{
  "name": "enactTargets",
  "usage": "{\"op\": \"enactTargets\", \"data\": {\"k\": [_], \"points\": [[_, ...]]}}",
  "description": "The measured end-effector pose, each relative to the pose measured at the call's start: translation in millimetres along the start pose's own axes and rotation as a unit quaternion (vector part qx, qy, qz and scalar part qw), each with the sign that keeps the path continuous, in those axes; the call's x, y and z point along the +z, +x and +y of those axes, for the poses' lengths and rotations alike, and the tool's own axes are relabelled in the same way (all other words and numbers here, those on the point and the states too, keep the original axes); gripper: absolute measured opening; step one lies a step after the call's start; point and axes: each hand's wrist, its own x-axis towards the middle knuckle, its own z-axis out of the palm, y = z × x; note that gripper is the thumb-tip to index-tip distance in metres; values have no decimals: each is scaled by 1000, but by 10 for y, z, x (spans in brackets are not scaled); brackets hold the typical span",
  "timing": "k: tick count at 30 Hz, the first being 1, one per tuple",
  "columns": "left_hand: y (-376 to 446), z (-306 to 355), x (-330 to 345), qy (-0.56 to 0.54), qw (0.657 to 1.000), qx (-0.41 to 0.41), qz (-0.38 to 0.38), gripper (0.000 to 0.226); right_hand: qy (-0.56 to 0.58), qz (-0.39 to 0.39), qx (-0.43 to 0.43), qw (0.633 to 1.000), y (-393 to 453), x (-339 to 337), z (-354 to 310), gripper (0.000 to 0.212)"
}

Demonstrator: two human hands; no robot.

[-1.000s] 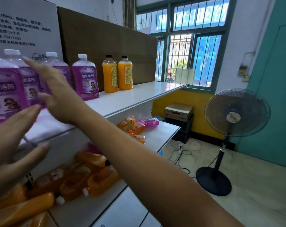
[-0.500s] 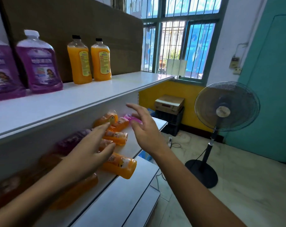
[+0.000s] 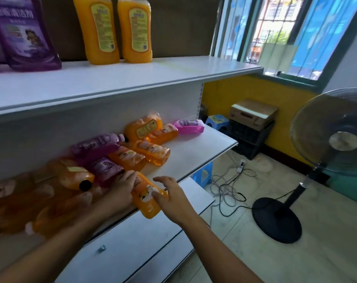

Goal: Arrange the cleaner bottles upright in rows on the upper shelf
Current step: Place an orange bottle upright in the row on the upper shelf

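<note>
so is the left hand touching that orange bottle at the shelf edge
Touching: the head view shows the left hand resting its fingers on the orange bottle, no gap.
</note>
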Motion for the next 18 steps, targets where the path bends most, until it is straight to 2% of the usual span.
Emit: {"op": "enactTargets", "data": {"k": [2, 4, 6, 8, 10, 14, 16, 18], "points": [[12, -21, 87, 53, 999, 10, 0, 75, -42, -35, 3, 999, 41, 77, 57, 57], [10, -46, 111, 92, 996, 16, -5, 80, -119, -72, 3, 990, 46, 178, 120, 81], [-11, -46, 133, 85, 996, -3, 2, 86, -180, -83, -2, 980, 45, 283, 204, 97], [-40, -11, 127, 33, 998, -47, 26, 91, -162, -74, 1, 984, 63, 305, 270, 101], [-39, 0, 133, -25, 995, -82, 45, 93, -97, -74, 9, 992, 89, 249, 312, 100], [-51, 14, 272, -127, 986, -78, 81, 87, -23, -60, 16, 998, 14, 62, 442, 97], [-93, 126, 324, -262, 959, -55, 92, 85, -14, -23, 7, 1000, -21, -15, 498, 96], [-144, 352, 290, -387, 917, -38, 91, 81, 1, 35, -9, 999, -15, -81, 518, 95]]}}
